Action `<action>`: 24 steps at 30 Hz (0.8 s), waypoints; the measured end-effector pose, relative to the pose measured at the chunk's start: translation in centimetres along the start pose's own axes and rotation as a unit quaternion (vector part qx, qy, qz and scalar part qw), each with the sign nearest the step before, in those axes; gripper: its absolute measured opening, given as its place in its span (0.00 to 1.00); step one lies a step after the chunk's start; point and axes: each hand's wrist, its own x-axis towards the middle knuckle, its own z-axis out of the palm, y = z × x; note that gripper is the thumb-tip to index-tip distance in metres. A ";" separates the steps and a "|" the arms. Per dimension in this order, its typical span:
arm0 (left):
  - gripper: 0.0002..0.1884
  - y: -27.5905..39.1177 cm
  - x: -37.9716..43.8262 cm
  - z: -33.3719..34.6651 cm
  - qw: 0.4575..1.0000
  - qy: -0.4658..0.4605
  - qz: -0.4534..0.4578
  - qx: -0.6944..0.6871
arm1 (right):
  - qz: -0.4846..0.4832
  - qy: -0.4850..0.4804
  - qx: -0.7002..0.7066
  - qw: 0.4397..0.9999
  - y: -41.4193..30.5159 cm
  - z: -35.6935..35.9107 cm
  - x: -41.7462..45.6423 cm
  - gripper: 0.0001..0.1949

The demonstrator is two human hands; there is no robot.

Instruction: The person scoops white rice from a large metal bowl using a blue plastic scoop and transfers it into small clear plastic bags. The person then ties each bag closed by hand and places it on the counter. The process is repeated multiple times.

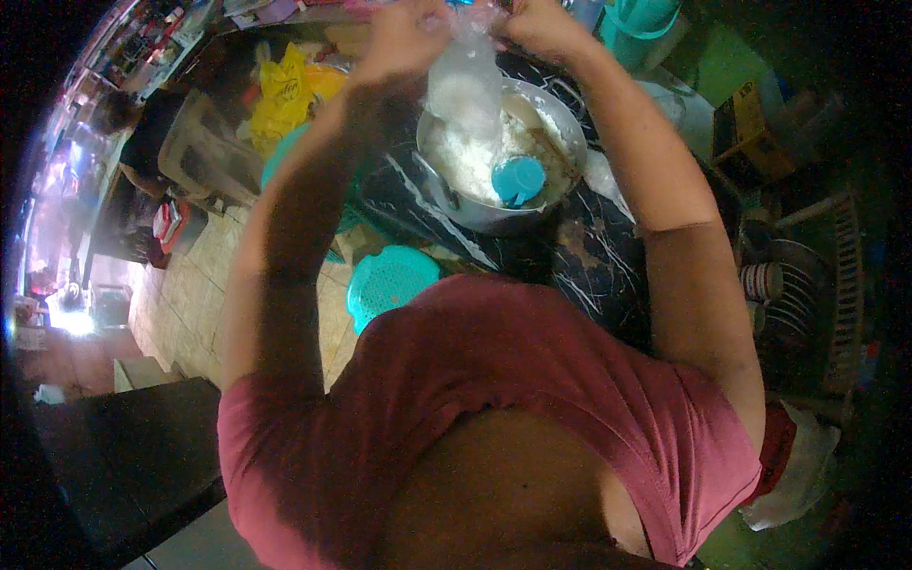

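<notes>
A clear plastic bag with white powder in its lower part hangs upright over a large metal pot. My left hand and my right hand are at the two sides of the bag's top, near the upper edge of the view; both grip the plastic there, though the fingertips are partly cut off or blurred. White powder fills much of the pot. In it lie a blue plastic scoop and, behind that, what looks like a wooden-toned utensil.
The pot stands on a black marble-patterned tabletop. A yellow plastic bag lies at the left, a teal perforated stool below. Teal buckets stand at the upper right, a dish rack at the right. A person sits far left.
</notes>
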 end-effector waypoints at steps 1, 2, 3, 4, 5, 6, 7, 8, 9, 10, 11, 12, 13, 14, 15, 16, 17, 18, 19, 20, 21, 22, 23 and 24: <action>0.11 -0.1 0.4 0.3 0.999 0.040 0.012 0.019 | 0.037 -0.006 0.090 0.995 -0.8 0.4 -0.6 0.09; 0.11 -0.1 0.3 0.2 0.996 0.067 0.056 -0.005 | 0.104 -0.091 0.200 0.970 -1.6 -1.2 -0.5 0.10; 0.11 0.8 0.5 0.4 0.997 0.065 0.033 -0.001 | 0.091 -0.140 0.220 0.961 0.9 -2.0 -0.2 0.14; 0.11 1.7 0.6 0.5 0.998 0.064 0.008 0.004 | 0.082 -0.191 0.240 0.948 3.5 -2.6 0.2 0.18; 0.11 2.2 0.4 0.6 0.998 0.062 -0.021 0.012 | 0.071 -0.228 0.207 0.949 5.0 -2.3 0.3 0.18; 0.11 2.6 0.2 0.8 0.998 0.055 -0.021 0.004 | 0.062 -0.264 0.173 0.947 5.9 -1.8 0.3 0.18; 0.11 2.9 0.0 0.7 0.999 0.049 -0.022 -0.003 | 0.051 -0.301 0.139 0.942 6.6 -1.2 0.4 0.18; 0.12 3.1 -0.1 0.6 0.999 0.043 -0.023 -0.010 | 0.104 -0.309 0.152 0.933 7.4 -0.9 0.8 0.14; 0.11 3.0 -0.4 0.3 0.997 0.074 -0.004 -0.023 | 0.126 -0.306 0.134 0.934 8.5 -0.6 1.4 0.14; 0.11 3.0 -0.5 0.0 0.994 0.103 0.018 -0.039 | 0.148 -0.299 0.114 0.936 9.3 -0.8 2.1 0.13; 0.11 3.2 -0.5 -0.5 0.989 0.132 0.040 -0.056 | 0.170 -0.292 0.094 0.937 10.1 -1.1 2.4 0.12; 0.13 4.3 -1.3 -2.8 0.980 0.023 -0.090 -0.178 | 0.214 -0.281 0.025 0.935 3.0 -1.8 0.8 0.10; 0.12 4.4 -1.3 -3.4 0.969 0.051 -0.083 -0.227 | 0.200 -0.257 0.013 0.945 0.6 -2.0 0.5 0.08; 0.12 4.1 -1.6 -4.2 0.955 0.080 -0.080 -0.274 | 0.188 -0.237 0.002 0.953 -0.8 -1.9 0.5 0.06; 0.11 3.6 -1.8 -5.0 0.938 0.111 -0.075 -0.321 | 0.173 -0.218 -0.011 0.961 -1.4 -1.7 0.6 0.05; 0.10 1.8 -1.9 -5.0 0.890 0.097 -0.069 -0.439 | 0.067 -0.161 -0.085 0.981 -0.4 -1.4 1.6 0.03; 0.10 0.5 -2.0 -5.0 0.932 0.119 -0.101 -0.327 | 0.120 -0.115 0.066 0.984 0.0 -1.7 2.1 0.02; 0.11 -1.0 -2.4 -5.3 0.958 0.142 -0.140 -0.207 | 0.158 -0.057 -0.004 0.986 -1.7 -2.2 2.6 0.03; 0.12 -2.3 -3.3 -5.7 0.967 0.164 -0.176 -0.082 | 0.090 0.009 0.104 0.990 -0.7 -2.5 3.0 0.03; 0.13 -2.6 -3.4 -5.4 0.973 0.170 -0.137 -0.080 | 0.007 0.042 0.089 0.995 0.7 -4.8 3.4 0.11; 0.14 -2.7 -4.9 -4.9 0.976 0.181 -0.093 -0.078 | 0.015 0.042 -0.130 0.991 -1.4 -2.9 2.0 0.11; 0.15 -1.3 -5.0 -3.8 0.977 0.175 -0.027 -0.118 | -0.153 0.039 -0.249 0.956 2.9 -3.3 2.3 0.11; 0.17 -0.3 -5.4 -2.5 0.977 0.161 0.003 -0.139 | -0.024 -0.136 -0.397 0.907 5.8 -4.2 2.2 0.12; 0.19 0.5 -5.8 -0.3 0.980 0.139 0.003 -0.141 | -0.032 -0.191 -0.412 0.890 9.6 -5.9 1.8 0.18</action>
